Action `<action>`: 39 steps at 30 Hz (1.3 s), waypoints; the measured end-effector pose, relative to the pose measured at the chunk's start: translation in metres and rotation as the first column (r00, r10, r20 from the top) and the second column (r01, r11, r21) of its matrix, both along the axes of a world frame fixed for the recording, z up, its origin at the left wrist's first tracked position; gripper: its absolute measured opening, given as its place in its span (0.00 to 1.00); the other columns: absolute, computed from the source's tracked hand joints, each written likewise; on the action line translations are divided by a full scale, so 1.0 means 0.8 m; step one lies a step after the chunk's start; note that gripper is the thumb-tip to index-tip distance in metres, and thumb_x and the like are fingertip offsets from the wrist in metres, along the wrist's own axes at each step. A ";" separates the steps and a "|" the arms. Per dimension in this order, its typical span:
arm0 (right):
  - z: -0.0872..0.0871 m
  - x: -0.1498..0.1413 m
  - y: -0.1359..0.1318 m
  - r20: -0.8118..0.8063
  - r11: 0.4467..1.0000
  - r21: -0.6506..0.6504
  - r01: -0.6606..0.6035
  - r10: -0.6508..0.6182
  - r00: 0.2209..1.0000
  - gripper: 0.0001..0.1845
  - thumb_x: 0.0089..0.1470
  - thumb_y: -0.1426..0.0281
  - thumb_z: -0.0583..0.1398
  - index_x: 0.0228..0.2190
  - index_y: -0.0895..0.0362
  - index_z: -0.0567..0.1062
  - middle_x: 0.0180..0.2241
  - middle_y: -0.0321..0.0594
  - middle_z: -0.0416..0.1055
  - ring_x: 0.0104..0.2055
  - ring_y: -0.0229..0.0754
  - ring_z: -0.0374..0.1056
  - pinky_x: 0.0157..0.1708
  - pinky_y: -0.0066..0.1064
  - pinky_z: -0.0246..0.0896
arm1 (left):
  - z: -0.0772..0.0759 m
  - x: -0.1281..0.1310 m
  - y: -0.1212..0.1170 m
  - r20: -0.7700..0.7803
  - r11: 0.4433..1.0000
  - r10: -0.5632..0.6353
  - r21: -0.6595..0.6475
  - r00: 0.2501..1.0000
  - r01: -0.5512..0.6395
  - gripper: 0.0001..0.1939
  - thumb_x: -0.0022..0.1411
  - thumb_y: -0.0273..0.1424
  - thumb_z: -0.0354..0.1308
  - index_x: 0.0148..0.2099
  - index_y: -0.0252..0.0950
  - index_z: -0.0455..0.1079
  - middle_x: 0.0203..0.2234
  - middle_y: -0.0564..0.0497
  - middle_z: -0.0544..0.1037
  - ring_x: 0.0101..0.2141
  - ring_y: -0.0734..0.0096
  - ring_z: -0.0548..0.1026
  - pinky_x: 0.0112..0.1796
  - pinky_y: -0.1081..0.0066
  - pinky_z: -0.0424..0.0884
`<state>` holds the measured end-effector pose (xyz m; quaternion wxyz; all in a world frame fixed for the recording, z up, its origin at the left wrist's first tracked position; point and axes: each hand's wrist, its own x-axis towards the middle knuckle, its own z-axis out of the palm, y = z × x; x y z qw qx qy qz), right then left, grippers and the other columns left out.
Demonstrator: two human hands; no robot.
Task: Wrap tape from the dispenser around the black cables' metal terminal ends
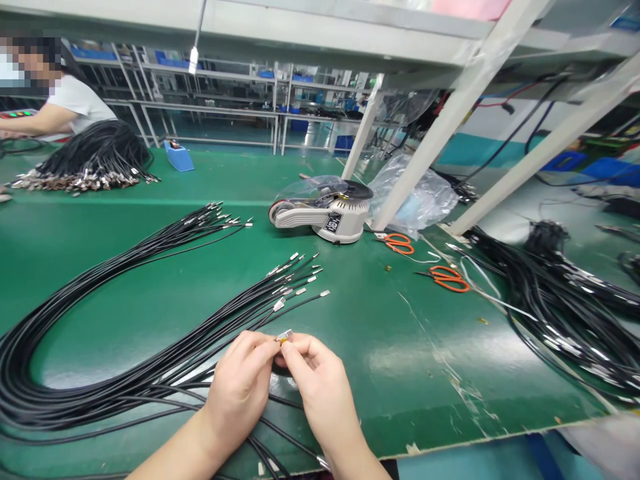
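A metal connector [285, 336] is being finger-pinched by the left hand [241, 375] and right hand [319, 373] near the workbench [395, 380] front edge.

I see black cables [175, 361] with silver connectors [279, 305] on a green tabletop [390, 393] streaked with pale scuffs [465, 399]. The pinched connector [287, 335] shows silver and yellow. I make out a light-grey tape dispenser [350, 227] with a white-on-black label [333, 223], orange-handled scissors [435, 269] and a blue bin [179, 159].
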<state>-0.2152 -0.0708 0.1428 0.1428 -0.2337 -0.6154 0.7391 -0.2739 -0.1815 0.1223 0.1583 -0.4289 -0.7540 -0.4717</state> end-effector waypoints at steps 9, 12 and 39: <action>0.001 0.000 0.001 0.004 1.000 0.028 -0.003 0.003 1.000 0.13 0.45 0.61 0.63 0.19 0.58 0.73 0.32 0.44 0.74 0.35 0.45 0.69 0.37 0.34 0.63 | 0.001 0.001 0.000 0.016 1.000 0.008 -0.019 1.000 -0.008 0.13 0.63 0.21 0.47 0.45 0.39 0.68 0.30 0.50 0.74 0.31 0.74 0.71 0.33 0.72 0.70; 0.002 0.001 0.001 0.000 0.999 0.036 -0.008 0.008 1.000 0.13 0.45 0.61 0.63 0.20 0.58 0.73 0.32 0.43 0.74 0.35 0.45 0.69 0.38 0.33 0.63 | 0.000 0.000 0.000 0.007 1.000 0.003 -0.006 1.000 -0.003 0.14 0.63 0.20 0.48 0.46 0.39 0.67 0.30 0.50 0.74 0.32 0.74 0.71 0.33 0.73 0.70; 0.008 0.024 -0.002 0.003 0.820 -0.573 -0.005 0.009 1.000 0.23 0.43 0.66 0.66 0.42 0.63 0.73 0.36 0.50 0.75 0.31 0.42 0.70 0.27 0.31 0.69 | 0.000 -0.002 -0.004 -0.015 0.991 0.085 -0.102 0.996 -0.086 0.08 0.63 0.22 0.49 0.44 0.33 0.66 0.31 0.48 0.69 0.33 0.72 0.68 0.34 0.71 0.68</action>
